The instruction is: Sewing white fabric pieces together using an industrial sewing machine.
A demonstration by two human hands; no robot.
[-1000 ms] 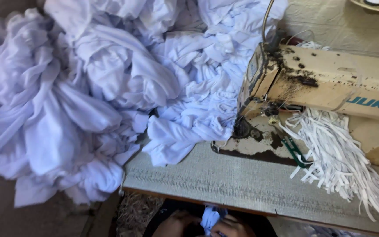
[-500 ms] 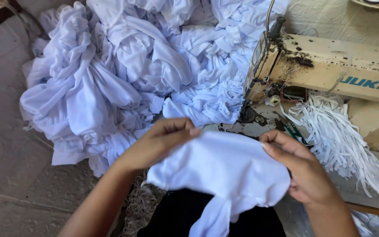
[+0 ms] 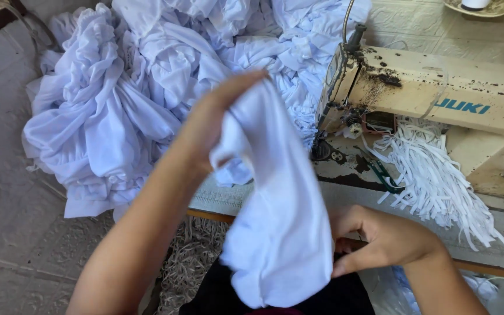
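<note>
My left hand (image 3: 214, 116) is raised in the middle of the view and grips the top edge of a white cloth piece (image 3: 281, 216). The cloth hangs down from it towards my lap. My right hand (image 3: 380, 236) pinches the cloth's right edge lower down, near the table's front edge. Behind the hands lies a big heap of white garments (image 3: 129, 99), spilling over the table's left end.
A worn cream sewing machine (image 3: 438, 111) stands at the right on the table (image 3: 228, 198). A bundle of white fabric strips (image 3: 438, 181) lies at its base beside small green snips (image 3: 383, 172). A saucer (image 3: 476, 7) sits at the far right corner. Grey floor lies left.
The cloth came up from my lap. It was spread flat between both hands; now my left hand has lifted its edge high and my right hand has dropped lower to the right.
</note>
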